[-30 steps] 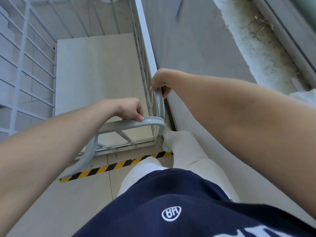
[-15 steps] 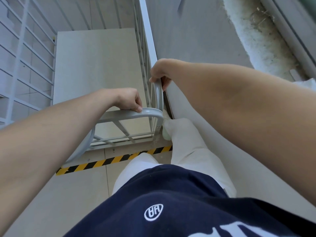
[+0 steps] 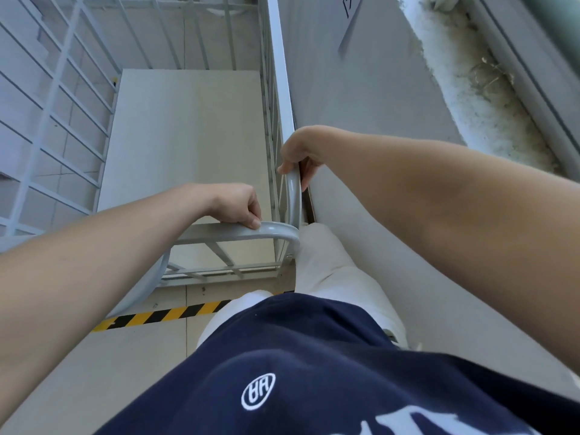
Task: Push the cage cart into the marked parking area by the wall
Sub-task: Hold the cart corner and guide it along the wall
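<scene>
The left hand (image 3: 233, 204) and right hand (image 3: 298, 152) grip the cage cart (image 3: 188, 146) by its handle (image 3: 276, 231). The cart stands just beyond the striped tape (image 3: 163, 316) (likely the bay's edge): seemingly the final step, needing 1 short straight push.

Floor (image 3: 125, 372): cage cart (image 3: 188, 152), striped tape (image 3: 163, 317)

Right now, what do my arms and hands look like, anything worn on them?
Both forearms are bare: no sleeves, gloves, watch or rings show on the left hand or right hand. Below them, a navy top with a white round logo.
</scene>
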Action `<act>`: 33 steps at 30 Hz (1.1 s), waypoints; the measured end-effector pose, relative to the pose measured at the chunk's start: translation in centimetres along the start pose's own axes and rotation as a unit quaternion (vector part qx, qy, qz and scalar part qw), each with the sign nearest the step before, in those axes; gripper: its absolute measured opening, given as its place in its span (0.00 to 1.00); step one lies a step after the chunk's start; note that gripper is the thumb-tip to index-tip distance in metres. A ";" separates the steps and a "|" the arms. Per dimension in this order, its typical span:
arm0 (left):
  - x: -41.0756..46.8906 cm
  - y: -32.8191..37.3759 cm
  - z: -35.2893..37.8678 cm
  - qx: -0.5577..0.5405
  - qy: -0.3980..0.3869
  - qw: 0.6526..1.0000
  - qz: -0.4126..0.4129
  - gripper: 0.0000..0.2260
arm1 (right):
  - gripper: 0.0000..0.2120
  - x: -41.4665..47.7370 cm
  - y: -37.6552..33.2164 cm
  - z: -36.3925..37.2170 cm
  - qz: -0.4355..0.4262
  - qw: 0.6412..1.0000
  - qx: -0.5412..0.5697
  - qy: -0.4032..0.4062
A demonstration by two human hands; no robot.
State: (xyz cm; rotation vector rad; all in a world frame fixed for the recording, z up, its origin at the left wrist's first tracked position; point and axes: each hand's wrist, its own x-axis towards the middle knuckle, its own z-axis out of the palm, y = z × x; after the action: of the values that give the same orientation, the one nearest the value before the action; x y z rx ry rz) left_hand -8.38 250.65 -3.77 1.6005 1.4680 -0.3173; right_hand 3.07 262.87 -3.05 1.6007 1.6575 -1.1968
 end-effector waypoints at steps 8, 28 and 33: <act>0.3 0.1 -0.9 -0.005 -0.001 1.000 0.007 0.07 | 0.19 0.5 -0.3 -1.0 -0.009 1.000 -0.004 -0.020; 0.7 0.0 -0.9 0.005 0.027 0.999 0.022 0.08 | 0.19 -0.8 0.0 -0.4 -0.021 0.999 0.013 0.022; 0.2 -0.1 -0.5 0.011 0.046 0.999 0.019 0.08 | 0.18 -0.9 -0.1 0.2 -0.023 0.999 0.001 0.028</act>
State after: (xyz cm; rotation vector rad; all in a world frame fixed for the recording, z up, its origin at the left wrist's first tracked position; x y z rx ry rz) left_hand -8.58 251.10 -3.69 1.6779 1.5055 -0.2401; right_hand 3.11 262.29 -2.32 1.6187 1.7372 -1.1884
